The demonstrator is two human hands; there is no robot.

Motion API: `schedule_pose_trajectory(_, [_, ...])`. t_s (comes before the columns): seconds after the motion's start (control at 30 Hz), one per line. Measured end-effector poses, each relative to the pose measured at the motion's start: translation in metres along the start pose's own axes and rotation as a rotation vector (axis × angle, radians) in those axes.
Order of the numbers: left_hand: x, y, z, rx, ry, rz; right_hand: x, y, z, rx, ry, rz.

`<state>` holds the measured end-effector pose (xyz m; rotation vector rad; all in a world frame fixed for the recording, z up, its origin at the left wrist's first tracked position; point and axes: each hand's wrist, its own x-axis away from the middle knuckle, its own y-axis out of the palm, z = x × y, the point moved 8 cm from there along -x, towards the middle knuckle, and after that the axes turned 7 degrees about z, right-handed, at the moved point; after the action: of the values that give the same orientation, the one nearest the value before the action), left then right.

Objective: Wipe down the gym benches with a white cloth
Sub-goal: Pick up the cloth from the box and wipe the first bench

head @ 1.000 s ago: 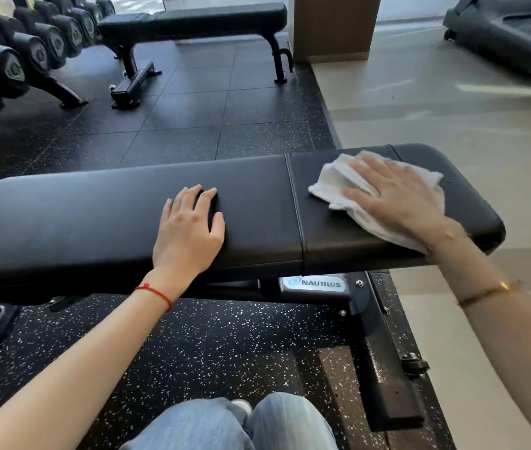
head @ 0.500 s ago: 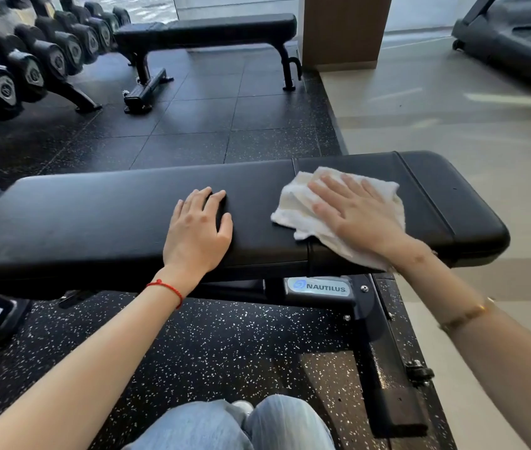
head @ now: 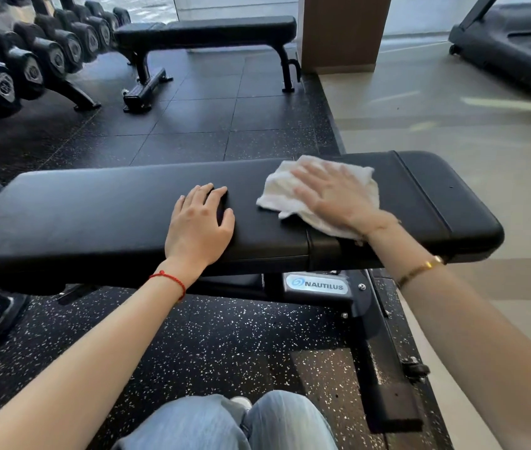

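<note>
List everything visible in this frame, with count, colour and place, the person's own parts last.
near bench: 1, black padded, across the middle
white cloth: 1, on the near bench, under the right hand
far bench: 1, black, at the back
dumbbells: a row, black, on a rack at upper left
pillar: 1, brown, behind
treadmill: 1, dark, upper right
left hand: flat on the near bench, red string on the wrist
right hand: flat, pressing the white cloth, gold bracelet on the wrist
knees: light blue jeans, bottom edge
</note>
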<state>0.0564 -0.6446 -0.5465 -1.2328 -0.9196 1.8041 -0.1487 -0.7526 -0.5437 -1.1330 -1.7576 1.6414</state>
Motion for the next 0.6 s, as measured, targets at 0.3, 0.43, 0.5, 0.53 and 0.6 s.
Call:
schedule_pose_trajectory(0.3, [0.001,0.007,-0.001,-0.005,-0.008,-0.029,0.118,-0.017,-0.011,0.302,-0.379,0.183])
schedule_pose_trajectory(0.43, [0.000,0.007,-0.001,-0.003,-0.016,-0.030,0.095,0.002,-0.063,0.428,-0.490,0.176])
schedule_pose_trajectory(0.5, [-0.001,0.007,-0.003,-0.003,-0.012,-0.032,0.092,0.010,-0.076,0.441,-0.510,0.200])
schedule_pose_trajectory(0.53, [0.000,0.006,-0.005,-0.001,-0.011,-0.032,0.095,0.011,-0.073,0.435,-0.513,0.212])
schedule_pose_trajectory(0.6, [0.000,0.006,-0.007,0.003,-0.006,-0.033,0.106,0.006,-0.056,0.424,-0.525,0.267])
